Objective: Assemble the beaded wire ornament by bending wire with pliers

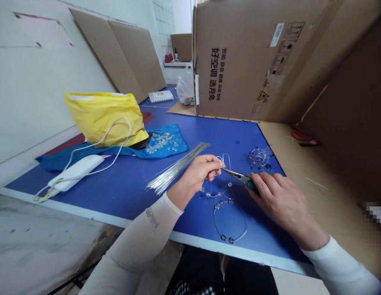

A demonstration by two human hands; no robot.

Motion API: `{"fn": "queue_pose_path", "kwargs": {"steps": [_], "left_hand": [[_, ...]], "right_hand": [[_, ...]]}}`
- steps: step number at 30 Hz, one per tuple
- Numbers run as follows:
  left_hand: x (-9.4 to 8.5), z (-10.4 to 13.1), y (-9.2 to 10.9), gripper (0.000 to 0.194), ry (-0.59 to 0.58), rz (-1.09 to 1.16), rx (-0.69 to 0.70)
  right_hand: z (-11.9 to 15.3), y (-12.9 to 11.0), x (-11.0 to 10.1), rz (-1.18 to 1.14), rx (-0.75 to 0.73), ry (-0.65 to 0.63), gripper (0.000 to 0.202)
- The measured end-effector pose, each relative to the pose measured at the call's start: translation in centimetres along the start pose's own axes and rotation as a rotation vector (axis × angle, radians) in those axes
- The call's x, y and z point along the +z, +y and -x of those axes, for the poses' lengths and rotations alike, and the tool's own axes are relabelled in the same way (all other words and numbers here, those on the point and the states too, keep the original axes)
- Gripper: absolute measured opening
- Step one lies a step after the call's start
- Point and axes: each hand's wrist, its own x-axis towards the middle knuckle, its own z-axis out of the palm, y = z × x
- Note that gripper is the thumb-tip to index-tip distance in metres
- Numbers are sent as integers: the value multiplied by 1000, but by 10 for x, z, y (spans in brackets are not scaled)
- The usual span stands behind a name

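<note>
Nearest me on the blue tabletop [131, 205], just below the fingers, lies a wire ring [231, 240] strung with clear and dark beads. A beaded wire [208, 195] sits between it and my left fingers [211, 166]. Those fingers are pinched closed on a thin looped wire [230, 160], held just above the tabletop. My right fingers [265, 180] are wrapped around green-handled pliers [237, 175], whose nose reaches the left fingertips. Left of the left fingers I have a fanned bundle of wires [178, 170], and further left a white power strip [76, 174]. Beyond the right fingers is a tangled beaded cluster [258, 157]. Past the bundle, loose clear beads [161, 142] rest on a blue cloth [179, 133] beside a yellow bag [110, 119]. Farther beyond both hands stands a large cardboard box [239, 82], with a clear plastic bag [185, 88] at its left edge.
</note>
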Motion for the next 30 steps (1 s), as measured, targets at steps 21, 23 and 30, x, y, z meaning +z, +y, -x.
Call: {"fn": "queue_pose_path", "kwargs": {"steps": [21, 23, 30], "left_hand": [[-8, -2, -2, 8, -59, -491, 320], [-8, -2, -1, 7, -59, -527, 337], [-6, 0, 2, 13, -35, -391, 242]], "right_hand": [[4, 3, -13, -453, 143, -144, 34], [5, 3, -13, -461, 152, -162, 35], [4, -5, -10, -472, 219, -146, 42]]}}
